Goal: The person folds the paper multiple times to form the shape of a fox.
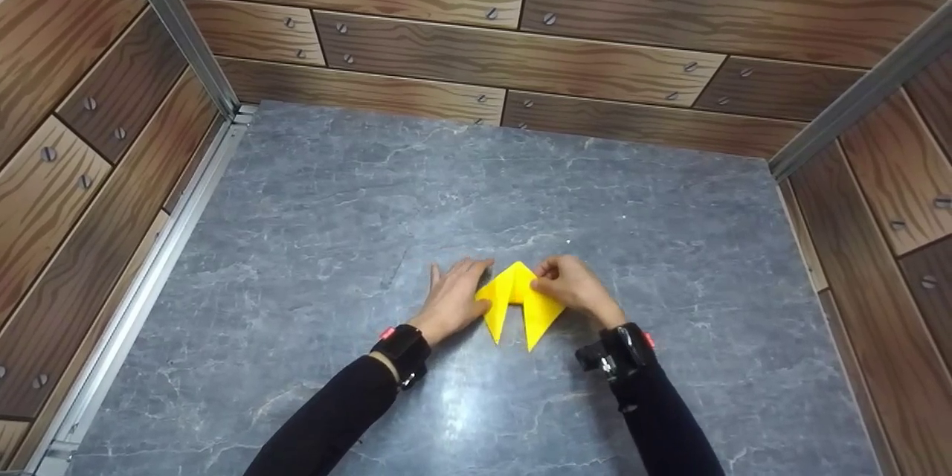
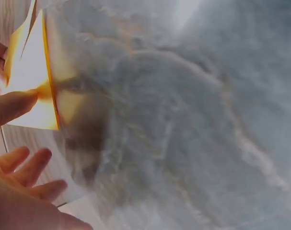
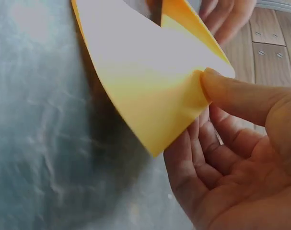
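Note:
A folded sheet of bright yellow paper (image 1: 547,305), with a peak at the top and two pointed flaps hanging toward the person, is between the two hands. My left hand (image 1: 454,297) is at its left edge; the left thumb (image 2: 20,103) touches the paper's face, while the other fingers spread apart from it in the left wrist view. My right hand (image 1: 576,286) pinches the paper at its upper right edge. In the right wrist view the right thumb (image 3: 236,96) lies on the front of the paper (image 3: 140,91), with fingers curled behind.
A grey marbled tabletop (image 1: 357,201) lies under the hands. Wood-print panels (image 1: 416,37) wall the back and both sides, with a metal rail (image 1: 149,282) along the left edge. Black camera straps (image 1: 405,353) are round both wrists.

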Demonstrator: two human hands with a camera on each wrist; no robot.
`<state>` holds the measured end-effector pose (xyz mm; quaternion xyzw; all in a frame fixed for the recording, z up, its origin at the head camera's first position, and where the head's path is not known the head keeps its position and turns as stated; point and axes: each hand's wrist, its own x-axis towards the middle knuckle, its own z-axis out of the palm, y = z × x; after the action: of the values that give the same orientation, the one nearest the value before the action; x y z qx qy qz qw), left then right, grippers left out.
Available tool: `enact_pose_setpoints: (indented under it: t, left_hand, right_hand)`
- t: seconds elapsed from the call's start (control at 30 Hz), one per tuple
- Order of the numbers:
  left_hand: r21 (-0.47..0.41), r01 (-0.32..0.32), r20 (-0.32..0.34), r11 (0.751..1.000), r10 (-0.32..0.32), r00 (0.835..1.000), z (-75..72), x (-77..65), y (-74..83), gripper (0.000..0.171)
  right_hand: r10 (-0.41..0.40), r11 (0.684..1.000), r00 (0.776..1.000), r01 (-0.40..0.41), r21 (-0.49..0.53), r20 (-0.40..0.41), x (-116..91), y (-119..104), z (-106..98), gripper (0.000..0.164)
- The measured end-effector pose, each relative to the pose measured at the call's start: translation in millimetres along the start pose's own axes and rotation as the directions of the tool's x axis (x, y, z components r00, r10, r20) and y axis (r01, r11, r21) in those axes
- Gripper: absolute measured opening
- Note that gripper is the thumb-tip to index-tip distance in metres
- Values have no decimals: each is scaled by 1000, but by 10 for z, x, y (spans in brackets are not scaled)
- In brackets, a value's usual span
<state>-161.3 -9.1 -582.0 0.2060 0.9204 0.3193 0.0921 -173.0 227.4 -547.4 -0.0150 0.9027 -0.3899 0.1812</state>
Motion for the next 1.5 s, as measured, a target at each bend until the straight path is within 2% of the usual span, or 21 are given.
enact_pose_setpoints:
  t: [0.13,0.27,0.33,0.4,0.5,0.57,0.67,0.73,0.8,0.87,0.9,1.0,1.07,1.23,1.37,1.5]
  left_hand:
    - [-59,-35,-56,998,32,998,-80,69,38,45]
    - [-84,-54,-109,995,45,993,-194,151,106,24]
    - [-76,-82,-146,994,70,987,-258,187,149,15]
    - [-52,-122,-195,991,110,975,-315,217,187,10]
    - [-4,-179,-273,984,171,946,-371,259,218,8]
    - [28,-207,-321,978,205,925,-383,284,220,8]
    - [85,-240,-361,967,254,897,-380,312,206,9]
    - [134,-252,-357,958,284,890,-363,318,188,9]
    - [192,-266,-337,945,318,886,-334,315,160,9]
    - [247,-284,-307,926,353,884,-295,304,126,10]
    - [271,-295,-293,916,370,881,-277,297,109,10]
    - [324,-332,-254,886,420,871,-211,276,56,10]
    - [347,-346,-222,872,435,873,-165,264,21,9]
    - [379,-330,-141,864,406,903,-64,226,-30,10]
    - [403,-299,-102,865,367,924,13,192,-69,13]
    - [405,-300,-76,864,358,930,46,165,-97,12]
  right_hand:
    - [-79,997,997,79,15,-9,-23,-43,-118,10]
    - [-163,986,984,165,25,-69,-71,-101,-210,8]
    - [-214,976,970,218,24,-119,-100,-135,-239,6]
    - [-284,958,941,288,-6,-184,-123,-162,-256,4]
    - [-433,901,862,422,-98,-264,-140,-177,-254,6]
    - [-537,843,793,502,-191,-288,-135,-159,-236,10]
    - [-668,741,690,582,-336,-278,-123,-108,-193,18]
    - [-724,680,642,602,-418,-254,-115,-58,-157,23]
    - [-758,633,613,611,-476,-221,-117,-7,-119,26]
    - [-769,608,612,611,-507,-185,-125,46,-77,27]
    - [-767,603,620,608,-515,-165,-134,67,-59,26]
    - [-743,606,661,596,-527,-107,-160,120,-3,23]
    - [-716,615,694,579,-535,-73,-171,146,41,20]
    - [-658,628,753,535,-565,-18,-173,208,161,12]
    - [-603,641,798,496,-586,15,-164,239,247,9]
    - [-567,655,823,479,-584,39,-163,248,278,17]
